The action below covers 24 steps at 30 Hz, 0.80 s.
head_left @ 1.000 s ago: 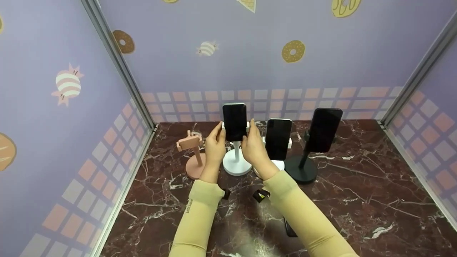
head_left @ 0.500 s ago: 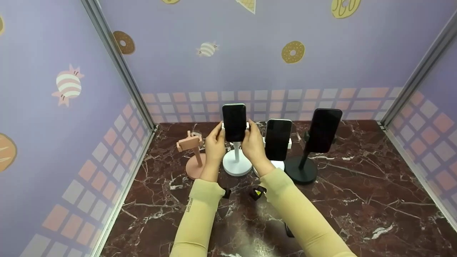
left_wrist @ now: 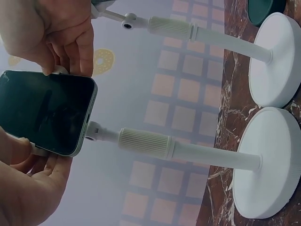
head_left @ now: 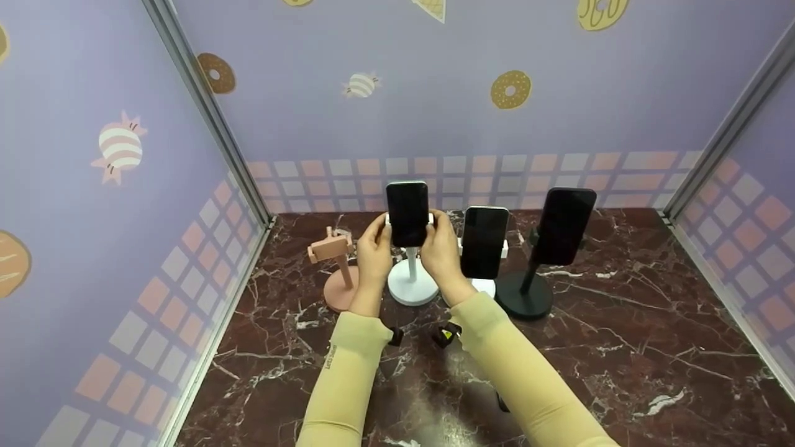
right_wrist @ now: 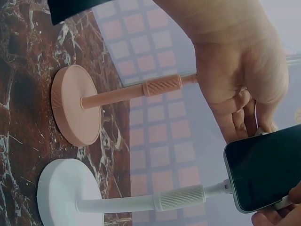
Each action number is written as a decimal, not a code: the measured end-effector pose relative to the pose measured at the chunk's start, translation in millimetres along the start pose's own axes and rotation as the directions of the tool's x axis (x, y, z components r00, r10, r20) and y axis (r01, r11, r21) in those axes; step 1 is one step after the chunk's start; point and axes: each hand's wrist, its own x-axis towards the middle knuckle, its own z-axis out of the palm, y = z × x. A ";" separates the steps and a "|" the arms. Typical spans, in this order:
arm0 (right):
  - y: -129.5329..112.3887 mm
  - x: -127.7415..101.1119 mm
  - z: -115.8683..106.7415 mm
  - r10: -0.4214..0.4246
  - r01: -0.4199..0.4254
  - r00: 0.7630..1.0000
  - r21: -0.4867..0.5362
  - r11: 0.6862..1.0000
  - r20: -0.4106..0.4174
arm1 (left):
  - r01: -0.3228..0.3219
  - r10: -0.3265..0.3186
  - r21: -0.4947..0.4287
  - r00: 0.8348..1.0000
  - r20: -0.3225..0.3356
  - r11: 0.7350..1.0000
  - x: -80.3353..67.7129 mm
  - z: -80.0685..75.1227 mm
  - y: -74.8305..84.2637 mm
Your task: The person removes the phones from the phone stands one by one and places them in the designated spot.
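A smartphone (head_left: 408,214) with a dark screen sits upright in the clamp of a white phone stand (head_left: 413,283). My left hand (head_left: 374,253) pinches the clamp's left side arm between thumb and fingers, at the phone's edge. On the opposite side, my right hand (head_left: 442,249) pinches the right side arm the same way. In the left wrist view, white clamp tips (left_wrist: 39,149) show under the thumb, with the fingers behind the phone. The stand's ribbed collar (right_wrist: 179,197) and stem run from the phone down to its round base.
Left stands a pink phone stand (head_left: 340,290) without a phone. To the right, a second white stand (head_left: 484,289) bears a phone (head_left: 486,242), and a black stand (head_left: 525,295) bears a larger phone (head_left: 565,226). A dark object (head_left: 502,403) lies partly under my right sleeve. Patterned walls enclose the marble table (head_left: 640,347).
My right hand has shifted slightly left, its fingers bending in around the clamp's side and its thumb moving up the phone's edge. My left hand stays put; the phone sits marginally lower.
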 end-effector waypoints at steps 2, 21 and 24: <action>0.1 0.0 0.2 0.003 -0.003 1.000 -0.002 1.000 -0.002 | 0.001 -0.001 -0.014 1.000 -0.012 1.000 -0.4 0.5 -0.1; -3.7 -3.5 -4.6 0.076 -0.077 0.997 0.050 0.996 0.024 | -0.056 0.054 -0.018 0.996 -0.074 0.998 -12.3 0.1 -2.8; -6.6 -4.7 -7.3 0.078 -0.080 0.996 0.053 0.995 0.035 | -0.052 0.050 -0.026 0.996 -0.077 0.998 -15.3 -1.7 0.7</action>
